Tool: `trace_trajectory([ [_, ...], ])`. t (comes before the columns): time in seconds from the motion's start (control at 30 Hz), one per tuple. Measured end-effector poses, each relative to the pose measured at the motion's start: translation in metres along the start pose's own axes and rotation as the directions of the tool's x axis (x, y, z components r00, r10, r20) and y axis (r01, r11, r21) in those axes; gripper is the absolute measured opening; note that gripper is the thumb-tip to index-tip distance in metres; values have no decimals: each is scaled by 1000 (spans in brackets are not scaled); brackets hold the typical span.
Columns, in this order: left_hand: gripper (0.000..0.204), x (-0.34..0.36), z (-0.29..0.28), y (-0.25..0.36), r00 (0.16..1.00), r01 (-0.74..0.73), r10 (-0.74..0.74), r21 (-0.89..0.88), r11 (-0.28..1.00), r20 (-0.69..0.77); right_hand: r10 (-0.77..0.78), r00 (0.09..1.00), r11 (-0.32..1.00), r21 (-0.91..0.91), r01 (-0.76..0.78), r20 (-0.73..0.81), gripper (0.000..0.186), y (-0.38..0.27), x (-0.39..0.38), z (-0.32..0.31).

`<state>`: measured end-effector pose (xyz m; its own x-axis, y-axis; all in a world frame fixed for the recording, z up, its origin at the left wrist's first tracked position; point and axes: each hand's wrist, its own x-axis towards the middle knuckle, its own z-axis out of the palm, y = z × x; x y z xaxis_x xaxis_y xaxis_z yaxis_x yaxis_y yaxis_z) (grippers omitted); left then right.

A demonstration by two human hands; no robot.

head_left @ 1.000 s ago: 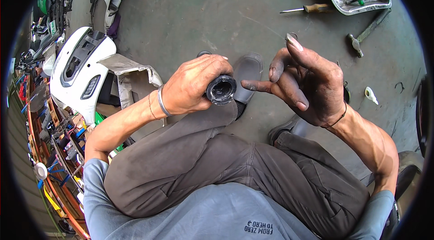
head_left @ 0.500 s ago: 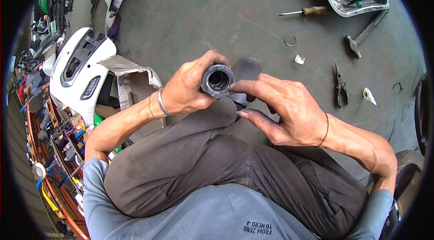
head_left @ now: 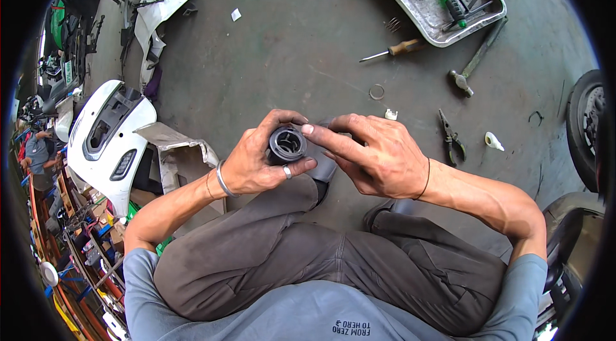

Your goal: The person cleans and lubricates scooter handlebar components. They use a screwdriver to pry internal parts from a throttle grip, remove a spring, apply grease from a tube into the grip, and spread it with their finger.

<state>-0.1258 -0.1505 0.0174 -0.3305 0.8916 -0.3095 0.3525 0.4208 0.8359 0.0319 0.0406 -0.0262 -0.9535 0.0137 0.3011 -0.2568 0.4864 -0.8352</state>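
Note:
My left hand (head_left: 256, 156) is wrapped round a black, hollow cylindrical part (head_left: 277, 150), its round mouth turned up toward me. Ridges and a dark recess show inside the mouth; its lower end is hidden. A ring sits on one finger and a metal bangle on the wrist. My right hand (head_left: 385, 158) is just right of the part, one finger stretched to the rim's upper right edge. Its other fingers bend away with gaps between them, and nothing shows in them. Whether the fingertip presses on the rim I cannot tell.
Ahead lie a metal ring (head_left: 376, 92), a screwdriver (head_left: 403, 47), a hammer (head_left: 477, 61), pliers (head_left: 452, 139) and a white nozzle (head_left: 494, 141). A metal tray (head_left: 417, 13) holds tools. White bumper panels (head_left: 122, 142) lie left; a wheel (head_left: 587, 129) stands right. Another person (head_left: 42, 155) is far left.
The part and both hands have shifted left in view, and the part's mouth is tilted differently. My right finger has moved from the rim's right side to its upper right. The view has shifted too.

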Motion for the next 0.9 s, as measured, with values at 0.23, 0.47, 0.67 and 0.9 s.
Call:
trace_trajectory([
  [0.23,53,14,-12,20,996,-79,71,-219,972,-45,-16,1000,999,-31,16,-7,64,-2,-3,-6],
  [0.47,39,30,-11,32,962,-271,271,-164,949,-23,-85,996,989,-122,89,39,69,-1,-10,-10],
  [0.67,36,27,-16,29,928,-372,370,-103,922,-41,-188,980,787,-586,193,70,73,5,-4,-15],
  [0.9,37,39,-12,35,908,-419,418,-115,901,-38,-194,980,785,-594,174,31,78,10,-9,-25],
])
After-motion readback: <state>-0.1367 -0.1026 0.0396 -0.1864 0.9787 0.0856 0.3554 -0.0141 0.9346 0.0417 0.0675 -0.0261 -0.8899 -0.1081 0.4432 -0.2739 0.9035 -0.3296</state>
